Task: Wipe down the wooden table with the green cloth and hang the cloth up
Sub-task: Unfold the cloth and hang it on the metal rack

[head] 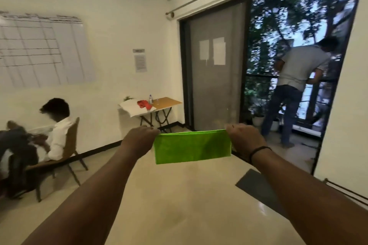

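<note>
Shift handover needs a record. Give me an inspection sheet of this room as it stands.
Surface: small wooden folding table by the far wall, not near the hands.
Job's things: green cloth, folded, held up stretched in mid-air.
Clutter: white cloth, red item and bottle on the table.
Grip: left hand and right hand each pinch a top corner of the cloth.
Cables: nothing seen.
Surroundings: seated person at left, standing person at the balcony, whiteboard.

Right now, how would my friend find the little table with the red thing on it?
Look along the white wall towards the dark sliding door. Just left of the door stands a small folding table. It alone has crossed black legs, a red cloth and a water bottle.
</note>
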